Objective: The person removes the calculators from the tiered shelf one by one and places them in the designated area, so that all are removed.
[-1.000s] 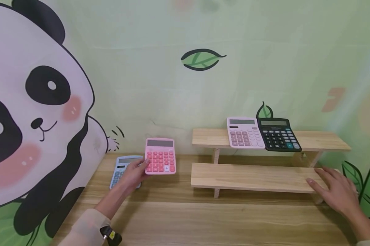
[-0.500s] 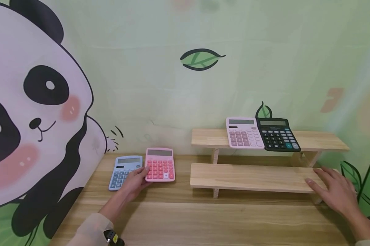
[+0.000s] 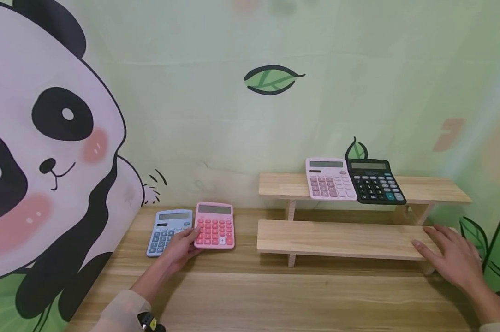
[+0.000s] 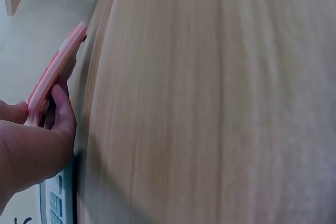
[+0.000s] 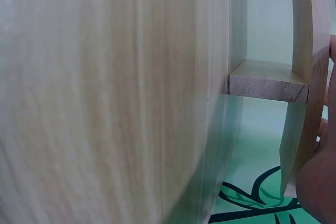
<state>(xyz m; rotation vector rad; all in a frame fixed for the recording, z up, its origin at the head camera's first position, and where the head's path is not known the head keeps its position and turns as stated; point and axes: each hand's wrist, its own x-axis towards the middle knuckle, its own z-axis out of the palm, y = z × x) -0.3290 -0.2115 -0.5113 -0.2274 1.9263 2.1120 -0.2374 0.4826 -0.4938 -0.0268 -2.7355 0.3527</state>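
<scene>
Head view, left hand (image 3: 181, 249): clamped on the near left edge of the pink calculator (image 3: 215, 226), thumb on the key side, fingers behind.
Pink calculator: at the far left of the wooden table (image 3: 295, 299), tilted, just right of the blue calculator (image 3: 166, 228); whether it touches the table, I cannot tell.
Right hand (image 3: 458, 256): rests on the right end of the lower shelf (image 3: 337, 240), thumb and fingers apart.
Upper shelf (image 3: 281, 185): farther back, bearing a pale pink calculator (image 3: 332, 180), with a black calculator (image 3: 377, 182) right beside it.
Far wall (image 3: 192, 106): a large panda (image 3: 59, 170) on the left.
</scene>
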